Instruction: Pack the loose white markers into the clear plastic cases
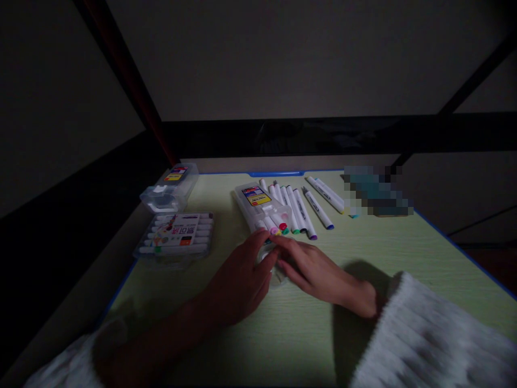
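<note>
A clear plastic marker case [244, 207] lies in the middle of the table with its end open towards me. Several white markers with coloured ends, such as a red-ended marker [281, 223], stick out of that opening. My left hand [242, 277] and my right hand [313, 268] meet there, fingers bent in and fingertips close together at the marker ends. What they grip between them is hidden. Beneath my fingers shows the case's clear lid [278, 277]. To the right of the case lie several loose markers [299, 210].
On the left are a filled marker case [173, 237] and, behind it, another clear case [169, 188]. Two markers [325, 195] lie together farther right. A blurred teal object [377, 191] rests by the table's [404, 242] right edge. Behind runs a dark rail [323, 137].
</note>
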The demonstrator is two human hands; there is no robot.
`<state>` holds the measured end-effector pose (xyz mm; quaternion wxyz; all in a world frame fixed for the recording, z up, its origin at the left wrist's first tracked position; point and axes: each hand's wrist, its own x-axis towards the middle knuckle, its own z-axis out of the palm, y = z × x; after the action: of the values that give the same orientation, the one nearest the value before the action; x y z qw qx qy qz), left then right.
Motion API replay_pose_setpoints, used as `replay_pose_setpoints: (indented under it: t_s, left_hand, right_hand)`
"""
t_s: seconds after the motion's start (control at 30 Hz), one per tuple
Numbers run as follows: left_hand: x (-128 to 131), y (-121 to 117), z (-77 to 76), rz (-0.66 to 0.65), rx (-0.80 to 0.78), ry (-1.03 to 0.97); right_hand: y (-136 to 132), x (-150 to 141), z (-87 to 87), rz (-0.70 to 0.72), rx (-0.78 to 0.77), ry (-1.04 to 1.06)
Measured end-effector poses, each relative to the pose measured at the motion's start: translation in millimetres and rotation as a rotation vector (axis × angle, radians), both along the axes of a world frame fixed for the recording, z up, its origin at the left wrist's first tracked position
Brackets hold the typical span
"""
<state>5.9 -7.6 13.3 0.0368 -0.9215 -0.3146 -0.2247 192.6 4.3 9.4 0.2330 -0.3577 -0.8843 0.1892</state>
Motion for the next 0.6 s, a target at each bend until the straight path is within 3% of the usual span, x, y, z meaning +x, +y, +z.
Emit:
replay_pose_setpoints:
  t_s: [0.6]
  left_hand:
    - [0.4, 0.3, 0.2, 0.001, 0.029, 0.012]
  right_hand:
    - [0.8, -0.2, -2.8, 0.009, 0.027, 0.007]
